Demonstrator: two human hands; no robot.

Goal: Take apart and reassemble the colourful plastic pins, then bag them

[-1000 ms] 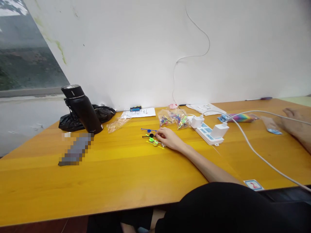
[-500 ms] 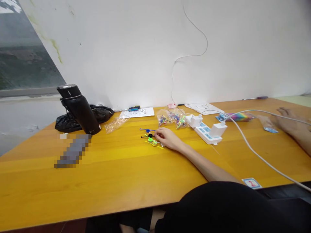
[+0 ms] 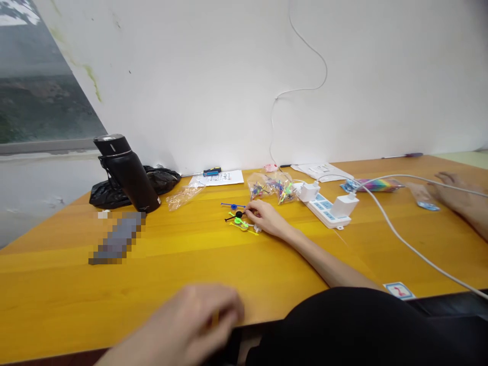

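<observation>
Right hand (image 3: pixel 266 217) pinched: thumb and fingertips together on the right end of a small black plastic piece (image 3: pixel 238 214), mid-table, its free end pointing left. Blue piece (image 3: pixel 234 207) lies just on the far side; green piece (image 3: pixel 238 221) and yellow piece (image 3: pixel 244 227) just on the near side, close-packed; contact between them cannot be told. Left hand (image 3: pixel 192 315) at near edge, motion-blurred, fingers curled; cannot tell if closed or holding anything. Clear bags (image 3: pixel 282 189) of coloured pieces beyond the right hand; white power strip (image 3: pixel 324 209) to its right. Black bottle (image 3: pixel 131 178) stands far left. Another person's hand (image 3: pixel 455 195) far right, beside a small packet (image 3: pixel 423 197).
</observation>
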